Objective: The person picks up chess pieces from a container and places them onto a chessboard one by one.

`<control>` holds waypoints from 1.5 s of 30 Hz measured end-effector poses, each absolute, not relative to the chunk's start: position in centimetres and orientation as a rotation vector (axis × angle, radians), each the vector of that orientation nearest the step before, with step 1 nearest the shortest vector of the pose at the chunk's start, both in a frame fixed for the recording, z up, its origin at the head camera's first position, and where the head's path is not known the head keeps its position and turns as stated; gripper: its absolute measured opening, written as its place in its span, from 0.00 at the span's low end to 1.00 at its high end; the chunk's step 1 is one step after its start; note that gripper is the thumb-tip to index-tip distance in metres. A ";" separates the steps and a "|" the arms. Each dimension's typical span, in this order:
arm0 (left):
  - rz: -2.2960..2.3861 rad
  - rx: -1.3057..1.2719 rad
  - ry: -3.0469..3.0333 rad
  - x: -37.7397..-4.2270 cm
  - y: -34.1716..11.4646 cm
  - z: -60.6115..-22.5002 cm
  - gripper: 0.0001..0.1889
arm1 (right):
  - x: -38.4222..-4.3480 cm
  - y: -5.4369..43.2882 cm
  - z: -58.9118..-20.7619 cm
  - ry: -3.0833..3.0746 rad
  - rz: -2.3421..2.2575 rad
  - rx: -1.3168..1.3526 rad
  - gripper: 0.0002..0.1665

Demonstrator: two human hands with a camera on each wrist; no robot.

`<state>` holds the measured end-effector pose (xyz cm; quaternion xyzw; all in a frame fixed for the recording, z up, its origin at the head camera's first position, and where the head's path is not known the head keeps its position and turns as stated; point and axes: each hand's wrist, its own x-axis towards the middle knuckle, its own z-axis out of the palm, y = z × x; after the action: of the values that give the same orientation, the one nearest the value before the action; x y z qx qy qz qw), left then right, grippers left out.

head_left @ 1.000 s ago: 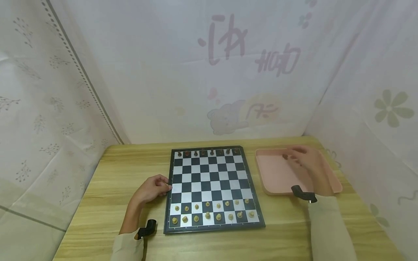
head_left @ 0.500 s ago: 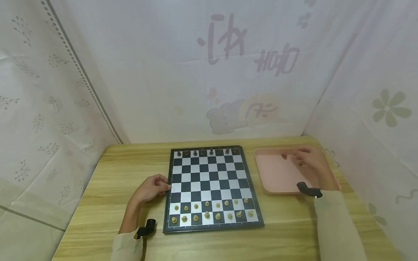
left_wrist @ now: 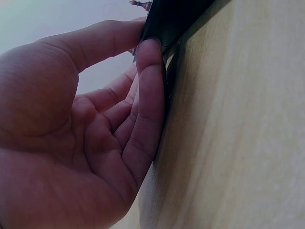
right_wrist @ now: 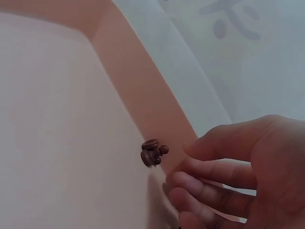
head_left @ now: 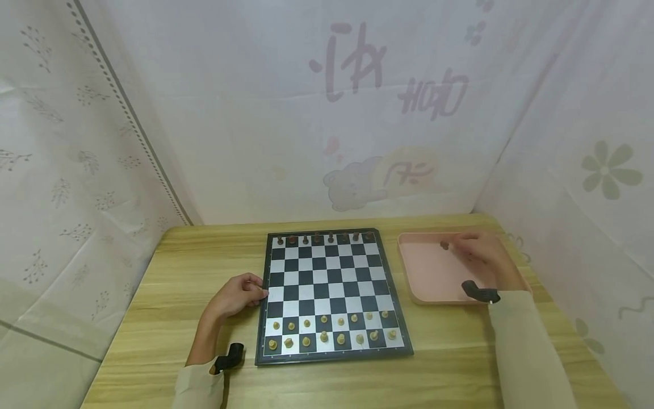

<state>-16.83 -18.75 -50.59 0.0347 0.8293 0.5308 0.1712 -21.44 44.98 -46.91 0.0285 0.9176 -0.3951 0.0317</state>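
In the head view, my left hand (head_left: 240,294) pinches the left edge of a black-and-white chessboard (head_left: 327,278); the left wrist view shows the thumb and a finger at the board's dark edge (left_wrist: 176,19). Light pawns and larger pieces (head_left: 323,337) stand in two rows at the near end. Dark brown pieces (head_left: 330,238) line the far row. My right hand (head_left: 482,250) is over the pink tray (head_left: 434,284), fingers loosely bent. Just beyond its fingertips, brown pawns (right_wrist: 153,153) lie together against the tray wall. No piece shows between thumb and fingers.
The board and tray sit side by side on a wood-grain table (head_left: 168,284), with a strip of tabletop between them. A pale printed curtain (head_left: 255,142) stands behind and at both sides. Each wrist wears a black camera mount (head_left: 480,292).
My right hand has shifted slightly within the tray, first right, then back left toward the brown pawns. The left hand keeps its place at the board's edge.
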 end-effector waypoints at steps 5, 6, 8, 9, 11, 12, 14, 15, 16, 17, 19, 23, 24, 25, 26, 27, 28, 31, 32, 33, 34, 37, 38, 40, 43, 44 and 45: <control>1.504 0.094 2.358 -16.8 -18.8 -50.5 0.15 | -21.7 45.1 -47.3 2.788 -1.252 0.138 0.26; 1.502 0.092 2.358 -16.8 -18.8 -50.5 0.15 | -21.8 45.1 -47.4 2.784 -1.246 0.148 0.27; 1.505 0.098 2.356 -16.8 -18.8 -50.4 0.15 | -21.9 45.4 -47.5 2.802 -1.203 0.144 0.28; 1.507 0.096 2.355 -16.8 -18.8 -50.4 0.15 | -22.0 45.5 -47.6 2.811 -1.182 0.150 0.28; 1.507 0.096 2.354 -16.8 -18.8 -50.4 0.15 | -22.1 45.8 -47.7 2.823 -1.147 0.173 0.27; 1.507 0.095 2.354 -16.8 -18.8 -50.4 0.15 | -22.2 46.0 -47.8 2.824 -1.143 0.184 0.27; 1.508 0.087 2.354 -16.8 -18.8 -50.3 0.14 | -22.4 46.3 -47.9 2.832 -1.125 0.215 0.26; 1.507 0.081 2.356 -16.8 -18.8 -50.4 0.14 | -22.5 46.4 -48.0 2.834 -1.117 0.241 0.27; 1.503 0.086 2.358 -16.8 -18.8 -50.4 0.14 | -22.6 46.5 -48.0 2.835 -1.108 0.262 0.26; 1.501 0.091 2.360 -16.8 -18.8 -50.3 0.14 | -22.7 46.6 -48.0 2.835 -1.103 0.289 0.27; 1.500 0.083 2.364 -16.8 -18.8 -50.4 0.14 | -22.8 46.7 -48.0 2.845 -1.077 0.321 0.27; 1.495 0.082 2.368 -16.7 -18.9 -50.5 0.14 | -22.6 46.2 -47.7 2.847 -1.098 0.301 0.27; 1.498 0.076 2.365 -16.7 -18.9 -50.5 0.14 | -22.5 45.9 -47.5 2.835 -1.125 0.270 0.27; 1.500 0.078 2.363 -16.7 -18.9 -50.5 0.14 | -22.3 45.5 -47.4 2.836 -1.132 0.225 0.26; 1.503 0.080 2.361 -16.7 -18.9 -50.5 0.14 | -22.1 45.1 -47.3 2.801 -1.203 0.193 0.25; 1.504 0.081 2.361 -16.7 -18.9 -50.5 0.14 | -21.9 44.7 -47.1 2.791 -1.223 0.155 0.24; 1.508 0.080 2.358 -16.7 -18.9 -50.5 0.14 | -21.8 44.3 -47.0 2.776 -1.240 0.134 0.23; 1.516 0.073 2.351 -16.7 -18.8 -50.5 0.14 | -21.7 43.5 -47.0 2.785 -1.225 0.117 0.20; 1.514 0.070 2.352 -16.7 -18.8 -50.5 0.14 | -21.7 43.4 -46.9 2.792 -1.220 0.132 0.20; 1.513 0.067 2.353 -16.7 -18.8 -50.5 0.14 | -21.8 43.3 -46.9 2.843 -1.141 0.130 0.19; 1.512 0.066 2.354 -16.7 -18.8 -50.5 0.14 | -21.9 43.3 -47.0 2.870 -1.102 0.132 0.19; 1.502 0.072 2.361 -16.8 -18.7 -50.5 0.14 | -22.1 43.3 -47.3 2.929 -1.040 0.140 0.17; 1.498 0.073 2.364 -16.9 -18.7 -50.5 0.14 | -22.2 43.4 -47.4 2.939 -1.033 0.135 0.17; 1.498 0.074 2.364 -16.9 -18.7 -50.5 0.14 | -22.5 43.4 -47.7 2.934 -1.033 0.082 0.16; 1.505 0.064 2.355 -17.0 -18.7 -50.5 0.13 | -22.9 43.6 -48.2 2.899 -1.050 -0.007 0.14; 1.502 0.075 2.358 -17.0 -18.7 -50.5 0.13 | -23.0 43.6 -48.3 2.883 -1.054 -0.042 0.14; 1.504 0.073 2.359 -17.0 -18.7 -50.5 0.13 | -23.2 43.7 -48.4 2.872 -1.044 -0.074 0.14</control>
<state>-16.99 -18.72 -50.48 0.0257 0.8305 0.5295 0.1709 -23.16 43.65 -48.37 -0.0240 0.9387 -0.3412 0.0424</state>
